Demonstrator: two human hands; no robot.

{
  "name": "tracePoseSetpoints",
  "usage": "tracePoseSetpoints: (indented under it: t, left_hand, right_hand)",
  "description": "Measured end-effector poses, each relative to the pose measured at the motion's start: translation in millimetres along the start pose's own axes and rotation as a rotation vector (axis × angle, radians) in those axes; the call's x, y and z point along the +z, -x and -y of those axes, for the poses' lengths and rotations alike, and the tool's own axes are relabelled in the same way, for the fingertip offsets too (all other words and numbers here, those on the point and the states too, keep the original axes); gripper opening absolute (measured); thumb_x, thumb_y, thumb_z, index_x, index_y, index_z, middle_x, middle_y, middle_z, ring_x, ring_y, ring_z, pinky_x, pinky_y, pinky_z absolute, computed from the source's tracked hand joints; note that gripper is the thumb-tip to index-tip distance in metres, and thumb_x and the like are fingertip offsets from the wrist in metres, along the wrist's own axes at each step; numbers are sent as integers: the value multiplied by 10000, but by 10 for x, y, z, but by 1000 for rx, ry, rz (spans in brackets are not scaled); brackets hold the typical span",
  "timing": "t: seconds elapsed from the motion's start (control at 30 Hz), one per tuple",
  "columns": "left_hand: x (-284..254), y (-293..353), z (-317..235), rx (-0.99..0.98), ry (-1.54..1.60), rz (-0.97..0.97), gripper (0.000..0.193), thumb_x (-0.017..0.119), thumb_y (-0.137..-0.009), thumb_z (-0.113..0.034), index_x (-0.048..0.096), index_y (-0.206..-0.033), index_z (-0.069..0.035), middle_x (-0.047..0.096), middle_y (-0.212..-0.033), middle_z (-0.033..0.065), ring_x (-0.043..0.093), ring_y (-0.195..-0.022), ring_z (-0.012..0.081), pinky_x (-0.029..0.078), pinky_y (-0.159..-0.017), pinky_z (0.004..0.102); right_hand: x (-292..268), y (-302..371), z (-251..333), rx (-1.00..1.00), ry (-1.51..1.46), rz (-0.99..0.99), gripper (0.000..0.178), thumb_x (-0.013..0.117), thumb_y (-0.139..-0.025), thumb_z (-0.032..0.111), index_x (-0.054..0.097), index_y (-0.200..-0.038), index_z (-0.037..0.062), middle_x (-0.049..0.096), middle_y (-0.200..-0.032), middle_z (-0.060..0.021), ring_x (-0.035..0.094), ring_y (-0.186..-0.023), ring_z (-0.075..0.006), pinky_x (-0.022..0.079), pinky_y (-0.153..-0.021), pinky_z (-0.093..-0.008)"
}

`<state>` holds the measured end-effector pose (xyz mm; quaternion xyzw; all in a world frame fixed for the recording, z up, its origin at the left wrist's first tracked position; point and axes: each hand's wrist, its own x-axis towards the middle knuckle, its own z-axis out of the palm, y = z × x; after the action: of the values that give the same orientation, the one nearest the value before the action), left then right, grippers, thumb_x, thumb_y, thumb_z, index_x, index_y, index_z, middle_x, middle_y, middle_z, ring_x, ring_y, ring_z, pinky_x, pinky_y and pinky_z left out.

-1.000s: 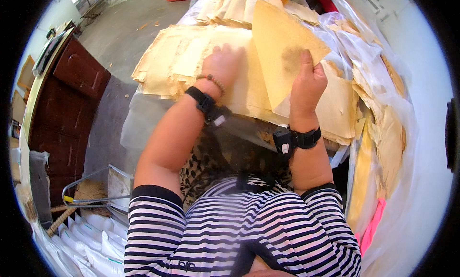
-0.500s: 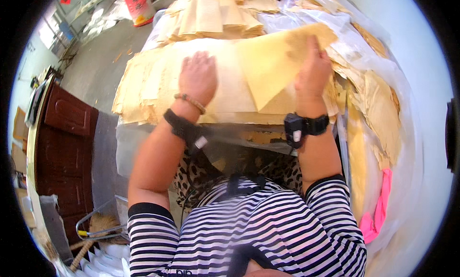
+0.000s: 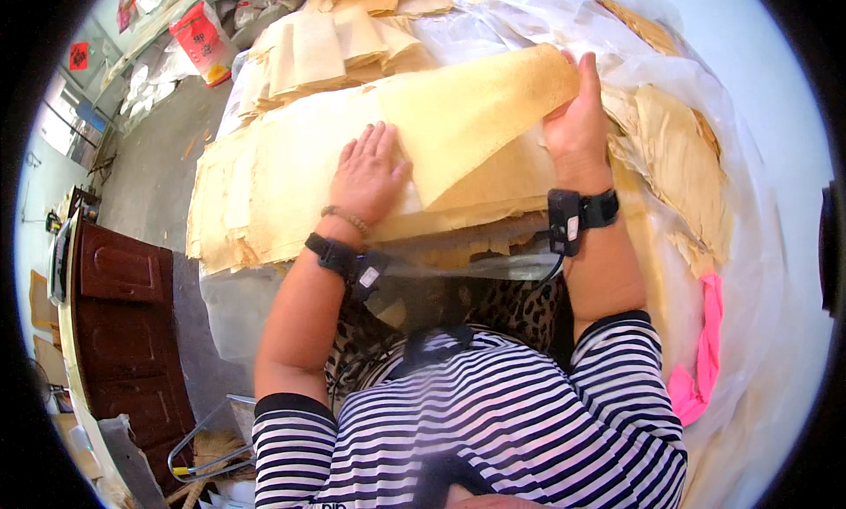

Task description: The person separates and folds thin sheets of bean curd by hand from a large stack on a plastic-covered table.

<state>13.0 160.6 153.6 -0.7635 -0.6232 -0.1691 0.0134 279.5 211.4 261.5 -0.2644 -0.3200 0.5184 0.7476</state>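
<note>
Tan paper sheet (image 3: 480, 112) slants upper centre, not yet flat on paper stack (image 3: 273, 178), left hand (image 3: 364, 181) mid-frame, fingers slightly apart, right hand (image 3: 578, 126) upper right, grip unclear.

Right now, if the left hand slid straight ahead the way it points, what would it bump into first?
Probably the yellow sheet: its edge lies close ahead of the left hand, though whether it would slide over or under is hard to tell.
</note>
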Motion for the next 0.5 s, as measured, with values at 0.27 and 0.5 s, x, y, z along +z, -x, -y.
tracePoseSetpoints:
  t: [0.27,0.5]
  left_hand:
    - [52,21,58,67,0,-68,545,489,-965,-283,414,-1451,-45,392,-1535,147,319,-1450,271,233,-1191,418]
    - [53,24,98,58,-20,-67,527,484,-964,-257,430,-1446,-51,388,-1539,151,312,-1456,279,232,-1196,418]
  right_hand:
    - [-490,686,-819,170,305,22,543,561,-1006,369,483,-1348,-45,565,-1329,-133,560,-1200,-260,463,-1005,-379]
    - [-364,216,-756,319,69,-195,480,591,-982,328,556,-1215,-90,642,-1109,-149,625,-975,-242,517,-822,-378]
